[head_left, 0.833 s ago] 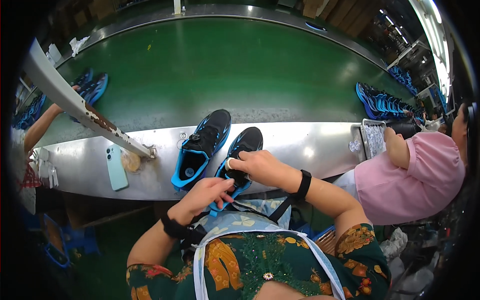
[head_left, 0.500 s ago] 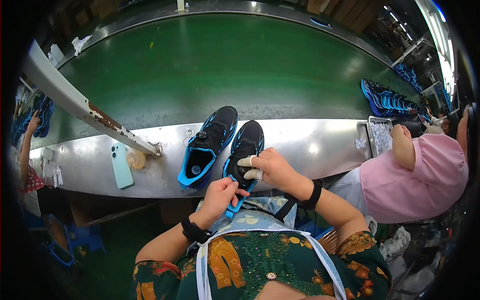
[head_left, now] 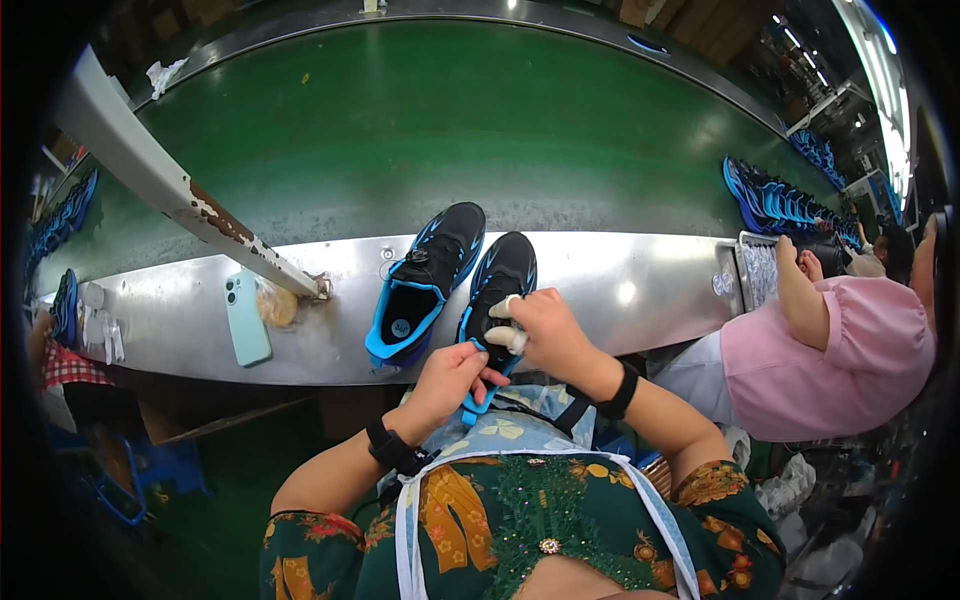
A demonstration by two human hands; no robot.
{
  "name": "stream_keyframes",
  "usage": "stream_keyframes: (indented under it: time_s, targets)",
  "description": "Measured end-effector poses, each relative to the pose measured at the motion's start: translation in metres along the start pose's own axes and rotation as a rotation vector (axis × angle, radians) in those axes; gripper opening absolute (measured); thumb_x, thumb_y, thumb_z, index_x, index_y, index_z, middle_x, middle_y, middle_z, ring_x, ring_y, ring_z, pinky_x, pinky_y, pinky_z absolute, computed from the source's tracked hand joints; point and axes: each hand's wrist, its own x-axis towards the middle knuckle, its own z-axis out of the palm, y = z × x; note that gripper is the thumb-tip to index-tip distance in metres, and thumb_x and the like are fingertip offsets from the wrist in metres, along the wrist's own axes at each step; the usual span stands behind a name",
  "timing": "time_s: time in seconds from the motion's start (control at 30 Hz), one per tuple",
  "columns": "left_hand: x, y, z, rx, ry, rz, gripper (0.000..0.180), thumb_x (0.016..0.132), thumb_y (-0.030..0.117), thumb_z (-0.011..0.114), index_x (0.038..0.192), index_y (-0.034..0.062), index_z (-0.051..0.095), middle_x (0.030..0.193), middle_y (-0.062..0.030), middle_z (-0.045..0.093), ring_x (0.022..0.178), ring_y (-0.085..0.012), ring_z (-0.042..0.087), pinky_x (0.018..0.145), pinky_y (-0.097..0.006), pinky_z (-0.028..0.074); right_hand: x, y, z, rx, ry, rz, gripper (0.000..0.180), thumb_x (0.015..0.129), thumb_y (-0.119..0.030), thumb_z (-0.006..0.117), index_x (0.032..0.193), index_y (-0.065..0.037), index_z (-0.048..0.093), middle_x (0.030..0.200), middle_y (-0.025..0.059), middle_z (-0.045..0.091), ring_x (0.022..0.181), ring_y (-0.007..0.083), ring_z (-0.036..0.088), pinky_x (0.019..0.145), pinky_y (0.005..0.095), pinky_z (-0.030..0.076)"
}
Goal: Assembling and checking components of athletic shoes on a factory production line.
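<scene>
Two black sneakers with blue trim stand side by side at the near edge of the metal ledge. My left hand (head_left: 455, 380) pinches the blue collar edge of the right-hand sneaker (head_left: 508, 262), close to its heel. On that same sneaker, my right hand (head_left: 545, 330) has bent fingers at the lace and tongue area, with pale finger covers on some fingertips. What those fingertips grip is hidden. Just left of it, the other sneaker (head_left: 455, 232) rests untouched, its opening toward me and a round label on the insole.
A mint-green phone (head_left: 246, 322) lies at left beside a yellowish round item (head_left: 276, 303) and a chipped white post (head_left: 240, 235). Beyond the metal ledge (head_left: 590, 270) runs a green belt (head_left: 480, 110). A co-worker in pink (head_left: 830, 350) sits right, near a tray (head_left: 760, 270) and lined-up shoes (head_left: 775, 200).
My hands keep nearly the same hold on the right-hand sneaker. At far left, a co-worker's raised hand has come down, and a blue shoe now stands at the ledge there.
</scene>
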Motion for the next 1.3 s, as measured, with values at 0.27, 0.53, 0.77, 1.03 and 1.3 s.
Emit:
stream_keyframes:
  time_s: [0.27,0.53,0.77,1.03,1.3]
  targets:
    - [-0.002,0.002,0.006,0.005,0.012,-0.035,0.023,0.1,0.013,0.043,0.104,-0.0038,0.058,0.086,-0.018,0.07,0.051,-0.0102,0.055,0.05,-0.021,0.045,-0.001,-0.006,-0.01,-0.036,-0.003,0.019,0.024,0.077,-0.021,0.074,0.094,-0.008,0.063,0.071,0.0071,0.058,0.074,0.0262,0.057,0.077,0.0367,0.039]
    - [0.0,-0.002,0.004,0.109,0.026,-0.017,0.025,0.1,0.013,0.044,0.107,-0.0051,0.06,0.087,-0.0164,0.07,0.053,-0.0106,0.057,0.052,-0.022,0.047,0.004,-0.005,-0.013,-0.011,-0.201,0.037,0.028,0.079,-0.025,0.073,0.102,-0.01,0.066,0.081,0.0088,0.065,0.077,0.0276,0.062,0.072,0.0378,0.043]
    - [-0.035,0.047,-0.053,0.798,0.673,0.647,0.023,0.089,0.005,0.058,0.112,0.0026,0.064,0.095,-0.0065,0.064,0.079,-0.0143,0.059,0.066,-0.026,0.046,0.1,-0.002,-0.057,0.174,-0.26,0.078,0.057,0.073,-0.018,0.079,0.126,-0.02,0.058,0.093,0.0161,0.062,0.081,0.0335,0.062,0.073,0.0413,0.05]
    - [0.008,0.021,-0.098,0.748,0.622,0.359,0.019,0.086,0.012,0.059,0.098,-0.0012,0.066,0.073,-0.0119,0.063,0.067,-0.0254,0.06,0.065,-0.039,0.048,0.126,-0.002,0.027,-0.007,-0.509,-0.34,0.055,0.067,-0.002,0.07,0.118,-0.016,0.057,0.093,0.0148,0.054,0.084,0.0377,0.062,0.072,0.0446,0.051]
    - [-0.001,-0.008,-0.092,0.483,0.72,0.678,0.026,0.094,0.024,0.059,0.094,-0.001,0.067,0.068,-0.0011,0.058,0.049,-0.0066,0.048,0.045,-0.023,0.037,0.101,-0.016,0.015,-0.048,-0.459,-0.293,0.051,0.069,0.001,0.069,0.117,-0.015,0.058,0.089,0.0127,0.059,0.083,0.0345,0.063,0.07,0.0435,0.051]
